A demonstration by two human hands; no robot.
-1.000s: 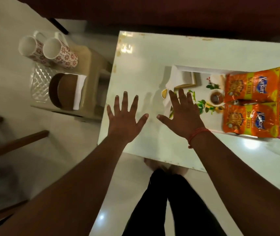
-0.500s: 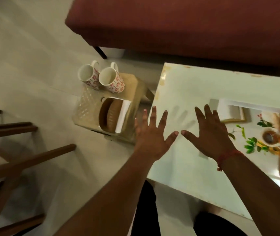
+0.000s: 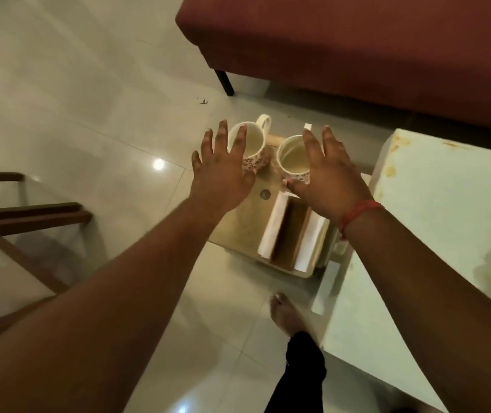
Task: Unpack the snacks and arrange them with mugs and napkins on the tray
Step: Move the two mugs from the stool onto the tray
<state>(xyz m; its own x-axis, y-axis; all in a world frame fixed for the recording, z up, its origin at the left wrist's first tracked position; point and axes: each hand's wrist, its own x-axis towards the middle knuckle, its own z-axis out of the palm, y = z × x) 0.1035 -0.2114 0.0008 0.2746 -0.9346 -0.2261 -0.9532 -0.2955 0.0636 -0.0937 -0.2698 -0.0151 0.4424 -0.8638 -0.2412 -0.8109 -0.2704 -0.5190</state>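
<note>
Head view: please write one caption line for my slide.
Both open hands, left hand and right hand, hover over two white floral ceramic mugs on a small beige stool.

Two floral mugs (image 3: 253, 150) (image 3: 293, 159), one napkin holder (image 3: 290, 234), two hands (image 3: 220, 174) (image 3: 327, 177), one stool (image 3: 244, 222).

Both hands have left the white table top (image 3: 447, 222) and now reach over the low beige stool (image 3: 244, 216). Left hand (image 3: 220, 171), fingers spread, is over the left floral white ceramic mug (image 3: 253, 147); right hand (image 3: 327, 177), fingers spread, over the right floral mug (image 3: 293, 158). Contact unclear. Tray with orange snack packets out of view.
</note>
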